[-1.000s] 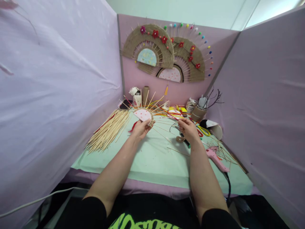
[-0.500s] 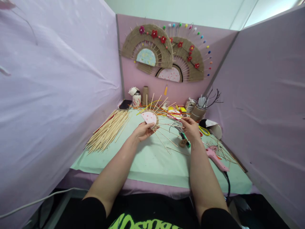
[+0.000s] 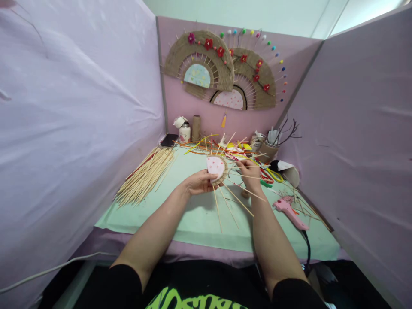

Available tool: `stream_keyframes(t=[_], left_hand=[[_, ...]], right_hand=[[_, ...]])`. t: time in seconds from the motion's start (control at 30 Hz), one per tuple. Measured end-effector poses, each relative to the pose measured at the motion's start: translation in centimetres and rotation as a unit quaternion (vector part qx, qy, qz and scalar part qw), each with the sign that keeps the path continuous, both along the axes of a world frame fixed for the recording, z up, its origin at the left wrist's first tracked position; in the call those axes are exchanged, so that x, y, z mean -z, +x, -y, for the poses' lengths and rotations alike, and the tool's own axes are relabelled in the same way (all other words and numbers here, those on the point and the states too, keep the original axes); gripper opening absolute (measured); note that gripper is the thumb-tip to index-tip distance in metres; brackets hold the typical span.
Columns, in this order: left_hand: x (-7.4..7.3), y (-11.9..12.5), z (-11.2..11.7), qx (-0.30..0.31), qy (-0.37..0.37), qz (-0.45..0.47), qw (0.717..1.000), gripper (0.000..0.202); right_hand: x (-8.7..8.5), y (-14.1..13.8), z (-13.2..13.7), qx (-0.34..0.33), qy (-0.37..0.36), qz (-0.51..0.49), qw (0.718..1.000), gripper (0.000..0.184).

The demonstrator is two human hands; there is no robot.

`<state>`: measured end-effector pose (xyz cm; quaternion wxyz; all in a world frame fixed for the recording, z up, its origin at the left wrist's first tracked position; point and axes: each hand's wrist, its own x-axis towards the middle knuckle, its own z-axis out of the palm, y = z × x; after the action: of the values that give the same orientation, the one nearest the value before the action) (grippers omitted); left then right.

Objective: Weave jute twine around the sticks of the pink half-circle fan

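A small half-round fan (image 3: pixel 216 168), white with pink spots and edged in brown twine, has several thin wooden sticks (image 3: pixel 238 199) radiating from its curved rim. My left hand (image 3: pixel 202 182) grips it at the flat side, thumb on the spotted face and fingers beneath. Close to the rim on the right, my right hand (image 3: pixel 250 174) is among the sticks with its fingers pinched together. What they hold is too small to tell. Several sticks pass across that hand and wrist.
Loose sticks (image 3: pixel 146 176) lie in a heap at left. A pink glue gun (image 3: pixel 291 213) with a black cord rests at right, near yellow-handled scissors (image 3: pixel 275 175). Pipe cleaners (image 3: pixel 201 144), jars and a phone (image 3: pixel 169 140) line the back. Larger fans (image 3: pixel 199 56) hang on the pink panel.
The fan has moved right and slightly down, turning so its sticks point more toward me. My left hand went with it; my right hand shifted left, closer to the rim.
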<state>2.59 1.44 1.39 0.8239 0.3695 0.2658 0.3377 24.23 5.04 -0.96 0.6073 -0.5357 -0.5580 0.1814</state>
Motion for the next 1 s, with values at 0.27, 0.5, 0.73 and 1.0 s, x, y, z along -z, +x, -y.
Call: stream_keyframes(t=[0.27,0.5,0.73,1.0], left_hand=[[0.0,0.4,0.3,-0.018,0.032,0.023,0.999,0.028],[-0.1,0.4,0.1,-0.083,0.06,0.032,0.994,0.033],[0.1,0.5,-0.2,-0.087,0.049,0.038,0.994,0.032],[0.5,0.8,-0.5,-0.087,0.048,0.017,0.995,0.033]], right_hand=[[-0.4,-0.6,0.5,0.01,0.03,-0.013,0.999,0.026],[-0.3,-0.9,0.2,0.018,0.027,-0.029,0.999,0.025],[-0.1,-0.9,0.2,-0.004,0.021,-0.035,0.999,0.029],[-0.3,-1.3,0.3,0.013,0.046,-0.049,0.998,0.026]])
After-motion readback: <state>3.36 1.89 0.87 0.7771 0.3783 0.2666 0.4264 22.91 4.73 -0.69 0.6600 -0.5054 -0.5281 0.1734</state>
